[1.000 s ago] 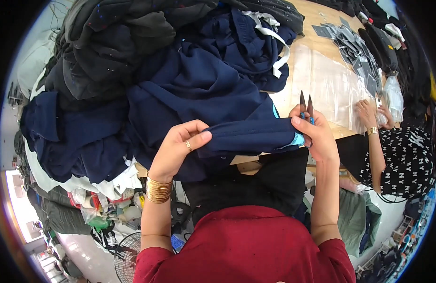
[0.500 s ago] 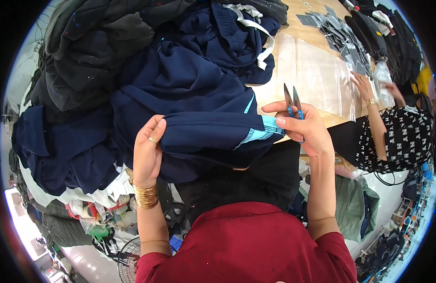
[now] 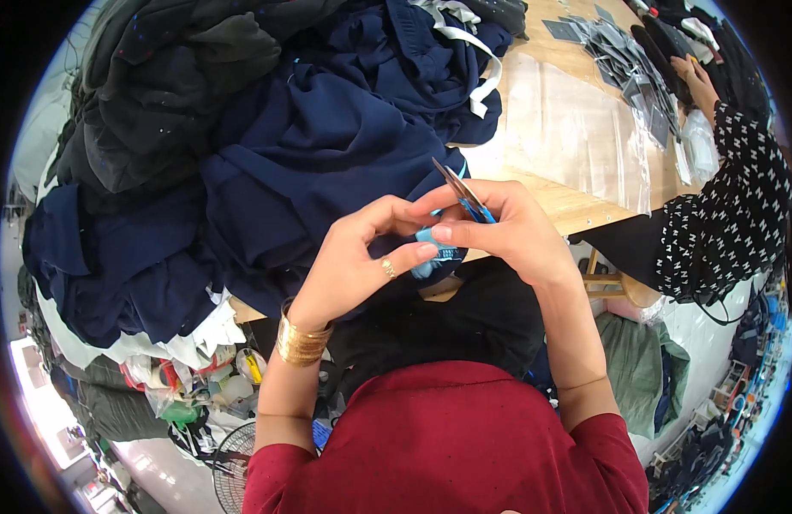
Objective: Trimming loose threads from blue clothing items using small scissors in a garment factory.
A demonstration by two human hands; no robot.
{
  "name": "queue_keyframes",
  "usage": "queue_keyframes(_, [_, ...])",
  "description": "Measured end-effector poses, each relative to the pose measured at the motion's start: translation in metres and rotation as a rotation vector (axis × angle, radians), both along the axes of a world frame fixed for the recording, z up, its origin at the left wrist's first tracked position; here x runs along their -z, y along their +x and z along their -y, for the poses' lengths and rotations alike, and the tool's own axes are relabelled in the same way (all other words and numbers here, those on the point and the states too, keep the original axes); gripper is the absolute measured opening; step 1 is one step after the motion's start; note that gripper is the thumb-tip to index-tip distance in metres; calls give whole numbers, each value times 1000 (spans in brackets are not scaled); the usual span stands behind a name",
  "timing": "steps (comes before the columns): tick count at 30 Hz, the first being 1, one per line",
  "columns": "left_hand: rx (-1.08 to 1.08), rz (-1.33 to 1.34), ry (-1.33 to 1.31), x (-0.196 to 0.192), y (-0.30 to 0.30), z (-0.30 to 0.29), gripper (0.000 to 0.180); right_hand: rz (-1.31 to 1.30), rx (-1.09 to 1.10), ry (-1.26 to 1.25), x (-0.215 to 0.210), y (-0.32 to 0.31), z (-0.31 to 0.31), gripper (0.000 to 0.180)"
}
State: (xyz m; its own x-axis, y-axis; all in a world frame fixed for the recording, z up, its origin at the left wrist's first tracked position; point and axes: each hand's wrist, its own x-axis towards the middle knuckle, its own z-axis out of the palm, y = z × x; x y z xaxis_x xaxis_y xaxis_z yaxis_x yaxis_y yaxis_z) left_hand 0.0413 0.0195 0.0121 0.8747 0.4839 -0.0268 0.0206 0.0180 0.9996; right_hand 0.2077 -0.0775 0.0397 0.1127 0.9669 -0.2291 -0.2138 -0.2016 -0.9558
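Both my hands meet over a navy garment point(image 3: 327, 163) that spreads across the table toward me. Its light-blue edge point(image 3: 427, 267) is pinched between the thumb and fingers of my left hand point(image 3: 361, 257). My right hand point(image 3: 507, 236) grips the same edge from the other side with its thumb and fingertips. Tucked in that right hand is a pair of small thread scissors point(image 3: 467, 197) with blue handles, blades pointing up and to the left. The fingers hide most of the cloth between them.
A dark grey garment heap point(image 3: 156, 94) stands at the far left. Clear plastic bags point(image 3: 567, 128) and dark tags point(image 3: 623, 64) lie on the wooden table at right. A co-worker's hand point(image 3: 697, 81) reaches toward black garments there. A mesh fan guard point(image 3: 235, 467) is below left.
My left hand has moved right to join my right hand at the light-blue edge, and the stretched cloth has bunched. My right hand shifted left with the scissors. The co-worker's hand moved farther away.
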Motion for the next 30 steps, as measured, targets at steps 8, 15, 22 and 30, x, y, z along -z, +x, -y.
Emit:
queue_keyframes(8, [-85,-89,-169,-13,-22,-22,10,45,-52,-187,21,27,19,24])
queue_keyframes(15, [-98,-120,-134,-17,-30,-24,9,17,68,-256,13,40,28,28])
queue_keyframes(22, [-335,27,-176,-11,-42,-36,6,308,53,-151,12,39,28,23])
queue_keyframes(30, [-487,45,-78,7,-51,-59,10,-52,167,-188,23,44,27,22])
